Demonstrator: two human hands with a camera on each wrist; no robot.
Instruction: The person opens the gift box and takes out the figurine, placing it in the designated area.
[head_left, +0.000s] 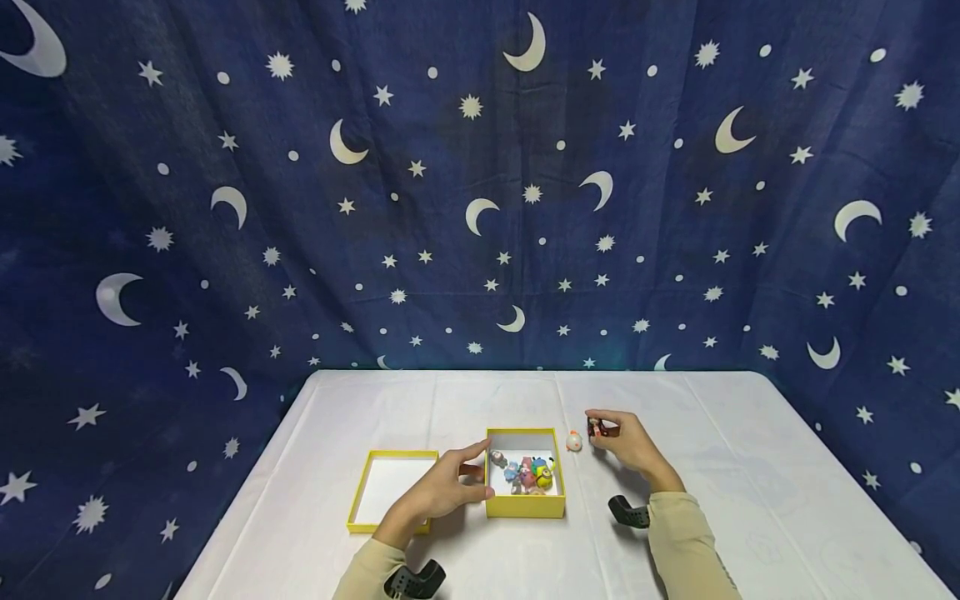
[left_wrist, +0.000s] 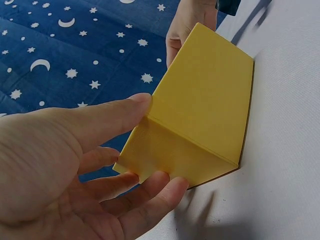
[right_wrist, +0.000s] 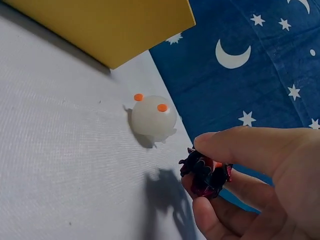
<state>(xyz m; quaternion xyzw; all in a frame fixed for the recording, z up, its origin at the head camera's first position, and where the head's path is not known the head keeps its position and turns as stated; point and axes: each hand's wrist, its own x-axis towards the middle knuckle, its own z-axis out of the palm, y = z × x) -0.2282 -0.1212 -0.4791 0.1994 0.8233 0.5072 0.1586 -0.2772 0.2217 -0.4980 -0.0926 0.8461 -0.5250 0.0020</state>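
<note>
A yellow box (head_left: 525, 506) with small colourful figures (head_left: 528, 473) inside stands on the white table. My left hand (head_left: 442, 487) rests along its left side, thumb and fingertips touching the yellow wall (left_wrist: 205, 95) in the left wrist view. Between thumb and fingers, my right hand (head_left: 633, 446) pinches a small dark red and black figure (right_wrist: 204, 172), just above the table. Between the box and that hand sits a round whitish toy (right_wrist: 153, 116) with orange spots, touched by neither hand.
Left of the box, partly behind my left forearm, lies a yellow-rimmed lid (head_left: 365, 490) with a white inside. A dark blue curtain (head_left: 450, 167) with moons and stars hangs behind the white table (head_left: 675, 400).
</note>
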